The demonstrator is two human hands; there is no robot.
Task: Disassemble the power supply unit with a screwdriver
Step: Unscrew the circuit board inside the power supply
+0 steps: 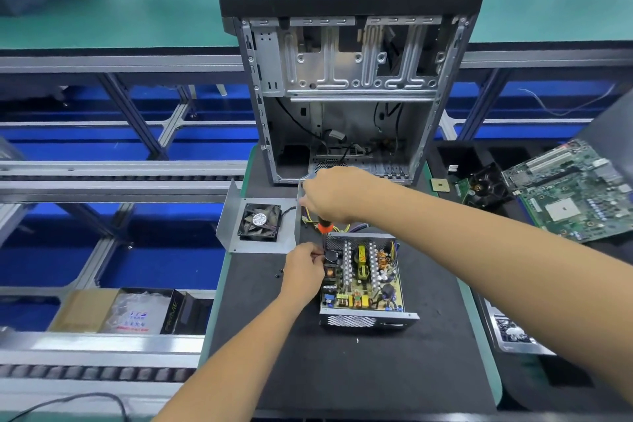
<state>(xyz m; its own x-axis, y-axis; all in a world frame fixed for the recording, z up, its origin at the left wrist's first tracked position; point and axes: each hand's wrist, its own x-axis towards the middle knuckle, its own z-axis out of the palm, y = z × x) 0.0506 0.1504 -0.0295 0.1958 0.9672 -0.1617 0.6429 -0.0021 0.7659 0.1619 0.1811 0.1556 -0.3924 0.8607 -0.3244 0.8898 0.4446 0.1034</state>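
The opened power supply unit point(364, 281) lies on the black mat, its circuit board with coils and heat sinks exposed. My right hand point(334, 195) grips the handle of a screwdriver point(324, 228) with an orange collar; its shaft points down at the unit's far left corner. My left hand point(303, 271) rests at the unit's left side, with its fingers pinching around the screwdriver tip. The removed metal cover with its black fan point(260, 221) lies to the left behind the unit. Two small dark screws point(279, 272) sit on the mat by my left hand.
An empty computer case point(349, 86) stands open behind the unit. A motherboard point(575, 192), a cooler fan point(486, 188) and a CPU chip point(438, 184) lie on a tray at the right. Conveyor rails and a box of bags point(137, 312) are to the left.
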